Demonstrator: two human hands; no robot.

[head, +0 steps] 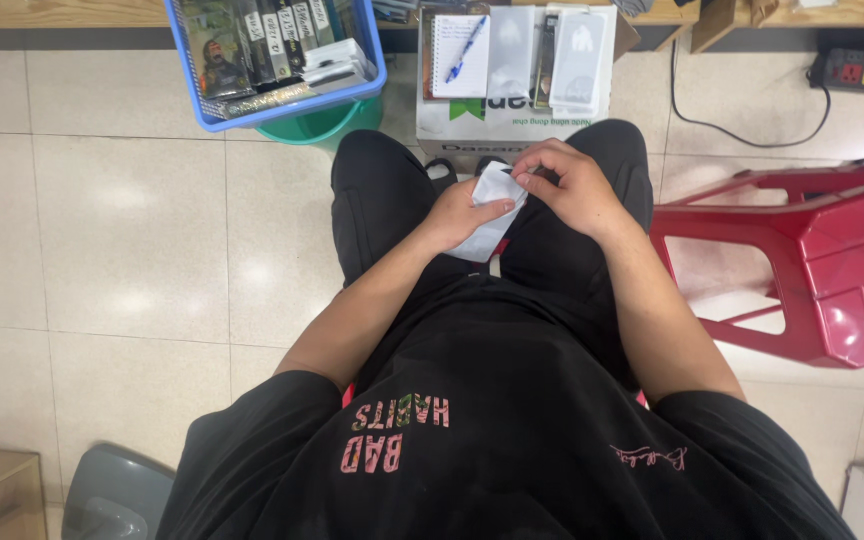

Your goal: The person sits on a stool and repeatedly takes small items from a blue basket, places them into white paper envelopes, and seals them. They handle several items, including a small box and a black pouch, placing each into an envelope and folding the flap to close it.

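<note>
A pale tiled floor [132, 220] fills most of the view, with wide bare room to the person's left. On the right, a red plastic stool [812, 270] lies tipped on its side, close beside the right knee. Ahead, a cardboard box [512, 120] stands just past the knees, carrying a spiral notebook [447, 60] with a blue pen [465, 48] on its near-left part and clear flat packets [577, 55] toward its right edge. Left of it, a blue basket [277, 60] of upright cases sits over a green bucket [317, 122]. Over the lap, between the knees, is a small white packet [489, 215], its long axis running from near-left to far-right, upper end toward the box. The left hand [457, 212] cups it from below, thumb laid across its face. The right hand [572, 185] is curled, fingertips pinching the packet's upper corner.
</note>
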